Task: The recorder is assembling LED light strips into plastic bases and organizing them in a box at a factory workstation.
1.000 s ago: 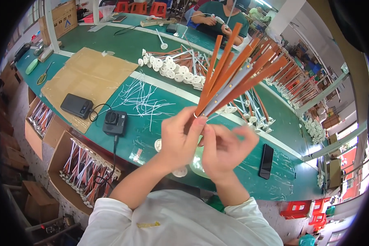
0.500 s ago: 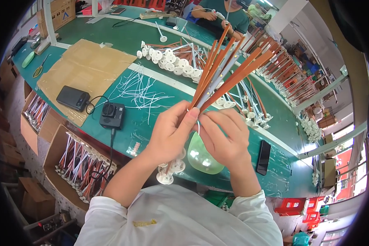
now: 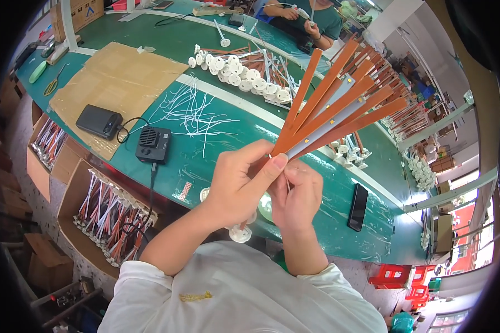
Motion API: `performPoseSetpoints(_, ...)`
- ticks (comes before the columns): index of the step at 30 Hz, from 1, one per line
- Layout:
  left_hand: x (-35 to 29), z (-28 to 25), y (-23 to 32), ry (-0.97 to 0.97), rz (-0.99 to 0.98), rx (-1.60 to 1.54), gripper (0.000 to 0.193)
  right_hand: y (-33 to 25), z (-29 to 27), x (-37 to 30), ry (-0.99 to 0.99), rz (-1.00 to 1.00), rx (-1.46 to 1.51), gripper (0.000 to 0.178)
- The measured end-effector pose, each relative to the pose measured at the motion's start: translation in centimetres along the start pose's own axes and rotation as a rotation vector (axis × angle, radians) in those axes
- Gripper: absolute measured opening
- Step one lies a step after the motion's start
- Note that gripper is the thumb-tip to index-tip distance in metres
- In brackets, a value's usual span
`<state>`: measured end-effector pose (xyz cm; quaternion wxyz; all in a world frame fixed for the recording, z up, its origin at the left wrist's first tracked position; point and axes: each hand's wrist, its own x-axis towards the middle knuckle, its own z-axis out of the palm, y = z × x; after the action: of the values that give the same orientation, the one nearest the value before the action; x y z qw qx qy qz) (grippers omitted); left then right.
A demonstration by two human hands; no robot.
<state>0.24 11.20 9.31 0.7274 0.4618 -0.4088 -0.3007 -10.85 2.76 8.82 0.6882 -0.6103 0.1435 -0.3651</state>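
In my left hand (image 3: pixel 233 180) is a bundle of LED light strips (image 3: pixel 336 119), gripped around the middle and tilted up to the right. Their orange-brown ends fan out above, with one or more pale strips showing small yellow LEDs. Below the fist hang white round end caps (image 3: pixel 240 233). A bit of white wire tie (image 3: pixel 270 157) shows beside my left thumb. My right hand (image 3: pixel 297 197) is closed in a pinch just under that thumb; the wire between its fingers is mostly hidden. Behind the hands sits a light green rounded object (image 3: pixel 265 207), largely covered.
White wires (image 3: pixel 191 114) lie loose on the green table (image 3: pixel 250 136). Left are a cardboard sheet (image 3: pixel 114 77), a black power bank (image 3: pixel 98 120) and a small black device (image 3: pixel 153 144). A phone (image 3: pixel 358 207) lies right. More capped strips (image 3: pixel 244 75) lie beyond; a co-worker (image 3: pixel 322 28) sits opposite.
The bundle has tilted further right and its strips have spread and turned. My left hand has moved right; my right hand has shifted left and down, closer under it. The green object is more covered.
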Motion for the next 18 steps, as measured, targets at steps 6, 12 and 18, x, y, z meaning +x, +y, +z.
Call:
performPoseSetpoints(6, -1.0, -1.0, 0.5, 0.055, 0.101, 0.127, 0.023, -2.7, -0.3, -1.7, -0.123, 0.185, 0.231, 0.029)
performPoseSetpoints(12, -0.9, -1.9, 0.3, 0.063, -0.051, 0.054, 0.025, -2.7, -1.9, 0.5, 0.032, -0.950, -1.133, 0.023)
performPoseSetpoints(18, -1.4, -1.5, 0.6, 0.003, -0.059, 0.049, 0.024, -4.1, -1.5, 1.6, -0.134, -1.189, -1.271, 0.032)
